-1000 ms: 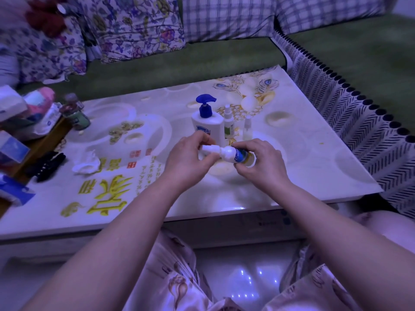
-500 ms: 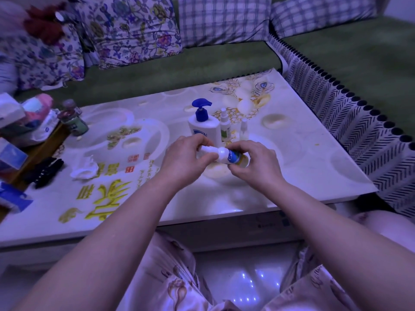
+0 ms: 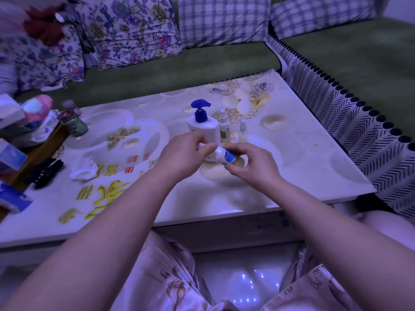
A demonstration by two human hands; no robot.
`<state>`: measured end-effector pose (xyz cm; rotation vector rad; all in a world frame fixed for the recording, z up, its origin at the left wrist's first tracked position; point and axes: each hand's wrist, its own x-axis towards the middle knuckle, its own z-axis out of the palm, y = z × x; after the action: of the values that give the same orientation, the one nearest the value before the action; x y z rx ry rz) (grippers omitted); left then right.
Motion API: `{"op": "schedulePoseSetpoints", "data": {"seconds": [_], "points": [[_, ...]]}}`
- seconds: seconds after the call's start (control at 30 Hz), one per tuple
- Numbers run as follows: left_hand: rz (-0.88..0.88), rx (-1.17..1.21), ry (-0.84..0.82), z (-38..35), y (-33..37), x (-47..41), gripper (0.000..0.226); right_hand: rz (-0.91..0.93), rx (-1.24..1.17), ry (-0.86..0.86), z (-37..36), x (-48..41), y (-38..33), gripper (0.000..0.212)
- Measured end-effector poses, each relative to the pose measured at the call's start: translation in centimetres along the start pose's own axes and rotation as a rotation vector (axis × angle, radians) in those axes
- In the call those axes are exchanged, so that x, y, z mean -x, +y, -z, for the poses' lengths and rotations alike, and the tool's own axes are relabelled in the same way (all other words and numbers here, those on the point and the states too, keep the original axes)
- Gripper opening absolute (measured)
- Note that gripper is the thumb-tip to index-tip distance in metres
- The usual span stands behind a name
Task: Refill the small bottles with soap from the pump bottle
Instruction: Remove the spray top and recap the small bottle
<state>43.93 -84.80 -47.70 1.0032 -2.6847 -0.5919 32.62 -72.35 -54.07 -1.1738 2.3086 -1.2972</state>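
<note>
the bench (image 3: 303,167) fills the middle of the view, pale and glossy with yellow characters printed on its near left part, and a green sofa with patterned cushions (image 3: 132,30) runs behind it. both forearms come up from the bottom of the frame and meet over the bench's centre. the left hand (image 3: 182,153) is closed round the cap end of a small bottle (image 3: 225,156), its fingers (image 3: 207,148) curled over the white top so the tip is hidden. the right hand (image 3: 253,164) pinches the other end, thumb below and fingers (image 3: 243,151) wrapped over the base. the small bottle lies nearly level between them, held clear above the bench, long axis running left to right, cap toward the left hand and slightly higher, base toward the right hand and a touch lower. it has a white body and a blue label with a yellow band near the base. just beyond the left hand's fingers stands the pump bottle (image 3: 203,126), upright, white with a blue pump head whose spout points right. beyond the right hand's fingers stand two more little bottles, both upright: a spray bottle (image 3: 224,127) with a green label, just beside the pump bottle, and a clear bottle (image 3: 243,131) next to that one. well off to the left of the left hand sit a crumpled white tissue (image 3: 84,169), a black clip (image 3: 43,172) and a jar (image 3: 73,120) near the bench's far left edge.
</note>
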Motion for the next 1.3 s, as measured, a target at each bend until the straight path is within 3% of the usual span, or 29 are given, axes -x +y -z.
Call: {"op": "schedulePoseSetpoints", "data": {"seconds": [0.1, 0.27, 0.37, 0.43, 0.6, 0.73, 0.87, 0.97, 1.07, 1.13, 1.3], "points": [[-0.077, 0.050, -0.053, -0.07, 0.27, -0.04, 0.006, -0.012, 0.025, -0.027, 0.17, -0.09, 0.18, 0.037], [-0.039, 0.112, -0.048, -0.29, 0.23, -0.26, 0.036, -0.018, 0.030, -0.027, 0.40, 0.03, 0.35, 0.039], [0.020, 0.018, -0.024, -0.20, 0.43, -0.45, 0.021, -0.013, 0.047, -0.037, 0.46, -0.14, 0.32, 0.039], [-0.023, 0.077, -0.064, -0.14, 0.45, -0.40, 0.008, -0.008, 0.067, -0.051, 0.46, -0.24, 0.36, 0.038], [-0.017, 0.143, -0.076, -0.07, 0.46, -0.30, 0.030, 0.005, 0.074, -0.050, 0.40, -0.21, 0.43, 0.038], [-0.023, 0.087, -0.072, 0.06, 0.29, -0.62, 0.006, 0.017, 0.094, -0.086, 0.38, -0.32, 0.33, 0.037], [-0.035, 0.148, -0.083, 0.16, 0.17, -0.53, 0.023, 0.028, 0.095, -0.095, 0.24, -0.34, 0.45, 0.036], [0.027, 0.007, -0.052, 0.17, 0.06, -0.85, 0.020, 0.035, 0.104, -0.095, 0.18, -0.46, 0.32, 0.036], [-0.047, 0.099, -0.094, 0.19, -0.06, -0.72, 0.009, 0.039, 0.112, -0.111, 0.23, -0.49, 0.29, 0.035], [-0.045, 0.155, -0.091, 0.25, -0.03, -0.56, 0.018, 0.052, 0.112, -0.109, 0.25, -0.51, 0.29, 0.035], [-0.026, 0.099, -0.065, 0.15, 0.00, -0.57, 0.013, 0.049, 0.110, -0.146, 0.32, -0.64, 0.24, 0.033]]}}
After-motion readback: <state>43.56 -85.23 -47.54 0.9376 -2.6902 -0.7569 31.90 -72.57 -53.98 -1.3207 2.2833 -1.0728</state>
